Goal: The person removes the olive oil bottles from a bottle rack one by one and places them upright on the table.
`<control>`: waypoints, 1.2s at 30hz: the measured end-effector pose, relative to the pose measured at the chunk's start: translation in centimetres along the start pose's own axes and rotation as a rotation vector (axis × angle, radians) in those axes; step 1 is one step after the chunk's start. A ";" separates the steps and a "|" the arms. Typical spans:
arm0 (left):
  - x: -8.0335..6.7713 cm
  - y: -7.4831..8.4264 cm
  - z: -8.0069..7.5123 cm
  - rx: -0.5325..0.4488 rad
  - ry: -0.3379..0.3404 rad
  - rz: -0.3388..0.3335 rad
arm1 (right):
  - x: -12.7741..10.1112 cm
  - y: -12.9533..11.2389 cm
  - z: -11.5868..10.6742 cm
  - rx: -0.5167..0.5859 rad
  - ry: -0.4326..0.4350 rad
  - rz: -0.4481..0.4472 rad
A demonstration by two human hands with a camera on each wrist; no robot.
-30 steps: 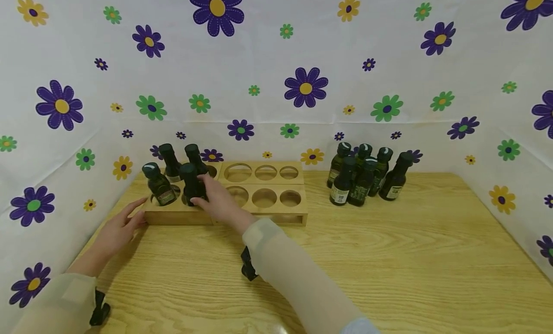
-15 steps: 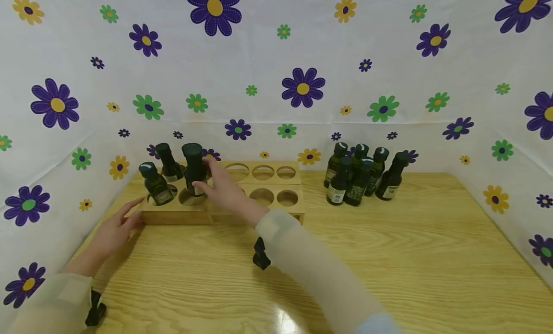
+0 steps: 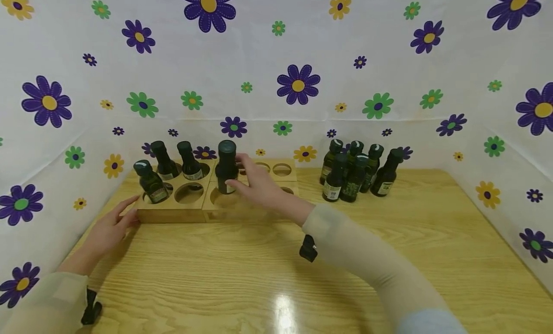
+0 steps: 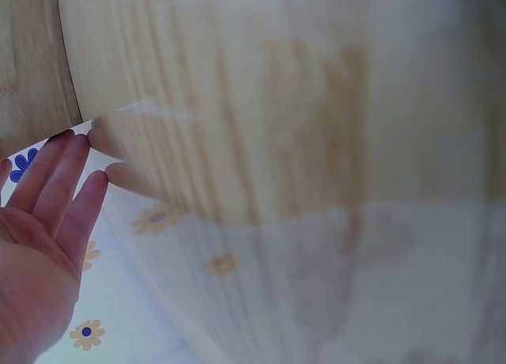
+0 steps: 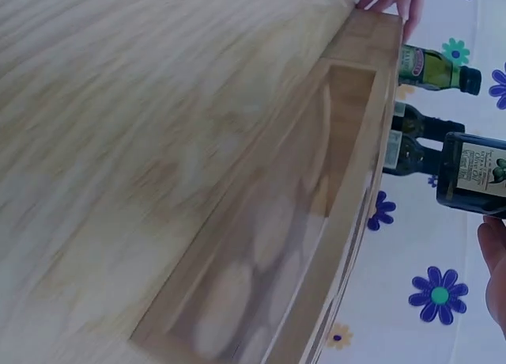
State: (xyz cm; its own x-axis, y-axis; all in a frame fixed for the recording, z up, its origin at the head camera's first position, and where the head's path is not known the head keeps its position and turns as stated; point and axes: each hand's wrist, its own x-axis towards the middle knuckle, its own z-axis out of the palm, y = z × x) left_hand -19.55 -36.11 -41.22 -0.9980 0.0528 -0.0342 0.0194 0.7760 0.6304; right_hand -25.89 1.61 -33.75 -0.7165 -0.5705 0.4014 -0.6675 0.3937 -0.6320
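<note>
My right hand (image 3: 263, 185) grips a dark glass bottle (image 3: 226, 167) with a black cap and holds it upright above the wooden bottle rack (image 3: 170, 216). In the right wrist view the bottle's pale label (image 5: 482, 170) shows, and its base hangs clear of the rack. My left hand (image 3: 105, 233) touches the rack's left end with extended fingers, seen also in the left wrist view. Left of the raised bottle, a green bottle (image 3: 152, 183) leans in a front hole. Two dark-capped bottles, a left one (image 3: 164, 159) and a right one (image 3: 190, 162), stand in the back row.
Several dark bottles stand in a cluster right of the rack, with a label-bearing bottle (image 3: 332, 183) at its front and another bottle (image 3: 387, 173) at its right edge. A flowered cloth (image 3: 298, 41) hangs behind and beside the wooden table (image 3: 207, 281).
My right hand has lifted the dark bottle out of a front hole of the rack and carried it to the right. The left hand stays at the rack's left end.
</note>
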 end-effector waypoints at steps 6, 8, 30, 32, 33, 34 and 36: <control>0.0 0.3 -0.1 0.005 0.004 0.007 | -3.3 1.8 -2.5 0.047 0.052 0.018; 0.0 0.4 -0.2 0.008 0.003 0.007 | -4.5 2.5 -3.3 0.099 0.056 0.039; 0.0 -0.2 0.0 0.003 -0.013 -0.003 | -16.8 7.3 -13.6 -0.096 0.272 0.149; 0.0 -0.2 0.1 0.003 -0.010 -0.002 | -17.7 7.8 -14.1 -0.116 0.279 0.171; 0.0 -0.2 0.1 0.001 -0.010 -0.001 | -18.2 8.0 -14.4 -0.125 0.281 0.183; 0.0 -0.3 0.1 0.002 -0.008 0.000 | -18.6 8.2 -14.6 -0.130 0.281 0.197; 0.0 -0.2 0.1 -0.004 -0.006 -0.001 | -19.5 8.7 -15.1 -0.139 0.279 0.226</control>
State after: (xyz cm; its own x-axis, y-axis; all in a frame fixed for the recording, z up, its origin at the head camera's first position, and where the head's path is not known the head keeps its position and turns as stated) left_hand -19.56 -36.21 -41.46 -0.9977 0.0557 -0.0397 0.0179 0.7733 0.6338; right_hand -20.79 27.07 -37.07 -0.8637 -0.2474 0.4392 -0.4936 0.5921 -0.6371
